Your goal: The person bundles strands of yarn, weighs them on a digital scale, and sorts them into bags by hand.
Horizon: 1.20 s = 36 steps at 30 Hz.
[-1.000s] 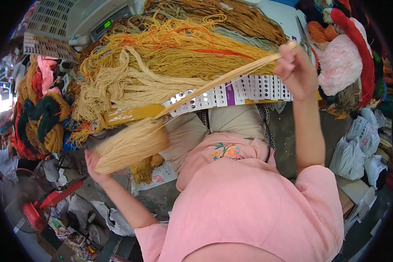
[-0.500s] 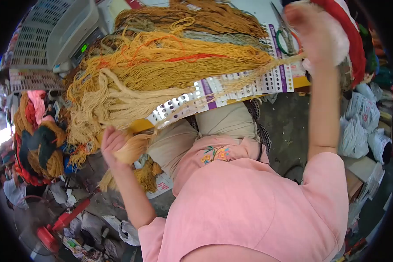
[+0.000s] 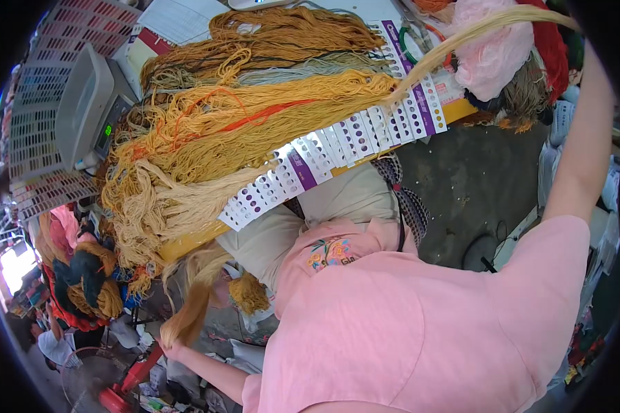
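A pink shirt (image 3: 406, 330) with flower embroidery fills the near foreground. Low on the left side, the left hand (image 3: 174, 350) is closed around the blurred lower end of a pale tan yarn bundle (image 3: 189, 310). From there the bundle is stretched as a thin, straight band of fine strands (image 3: 461, 38) up over the table to the upper right, where the right arm (image 3: 582, 151) is raised. The right hand is lost at the frame's dark edge, so its grip cannot be told. Punched white colour cards (image 3: 337, 148) are laid along the table edge. Beyond them, loose fuzzy skeins (image 3: 255, 117) in ochre, gold and cream are heaped. A grey scale (image 3: 86, 107) is seen at far left.
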### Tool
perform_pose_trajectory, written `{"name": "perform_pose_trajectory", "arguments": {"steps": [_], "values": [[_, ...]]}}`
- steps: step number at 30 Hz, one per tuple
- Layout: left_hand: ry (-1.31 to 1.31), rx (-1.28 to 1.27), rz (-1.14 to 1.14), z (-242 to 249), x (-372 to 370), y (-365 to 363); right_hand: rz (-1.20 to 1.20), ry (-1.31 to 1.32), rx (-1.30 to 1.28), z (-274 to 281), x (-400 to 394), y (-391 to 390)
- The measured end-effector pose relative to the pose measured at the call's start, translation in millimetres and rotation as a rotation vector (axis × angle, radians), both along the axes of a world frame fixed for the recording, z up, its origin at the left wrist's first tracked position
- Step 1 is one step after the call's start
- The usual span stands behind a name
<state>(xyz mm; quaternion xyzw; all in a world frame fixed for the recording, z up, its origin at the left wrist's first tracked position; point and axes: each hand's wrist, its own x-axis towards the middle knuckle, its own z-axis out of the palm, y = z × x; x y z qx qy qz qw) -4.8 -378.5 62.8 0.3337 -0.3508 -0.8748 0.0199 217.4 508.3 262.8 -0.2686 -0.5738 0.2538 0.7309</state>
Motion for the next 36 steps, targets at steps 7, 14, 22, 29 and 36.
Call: {"name": "perform_pose_trajectory", "arguments": {"steps": [7,14,22,29,36], "values": [[-0.156,0.442,-0.795,-2,0,284,0.599,-0.687,-0.315,-135,-68,-143],[-0.075,-0.156,-1.382,-18,21,426,1.003,-0.716,-0.603,-269,-92,-294],[-0.034,-0.6,-1.535,-68,41,458,0.692,-0.847,-0.16,-291,-92,-317],[-0.262,-0.383,-1.459,-61,32,438,0.716,-1.141,-0.027,-272,-87,-349],[-0.192,-0.155,-1.411,-78,38,439,0.832,-1.023,-0.13,-268,-87,-344]]}}
